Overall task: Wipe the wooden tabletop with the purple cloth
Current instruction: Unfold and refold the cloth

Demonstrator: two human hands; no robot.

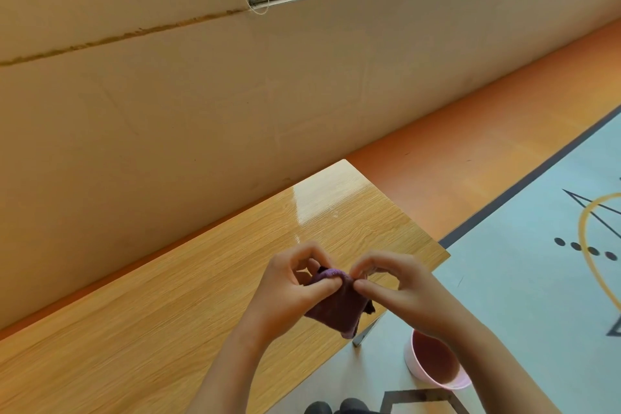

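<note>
Purple cloth (339,306) hangs in the air over the near right edge of the table (168,296), not on the wood. Both hands, left (295,282) and right (400,289), pinch its top edge. The wiping looks not yet begun; next the cloth must go down flat on the table.

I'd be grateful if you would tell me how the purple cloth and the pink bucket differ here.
The cloth is dark purple and limp; the bucket is pale pink, round and rigid. The cloth hangs pinched between the left hand and right hand over the edge of the table; the bucket stands upright on the floor, partly hidden by the right forearm. Both are near the table's right end.
</note>
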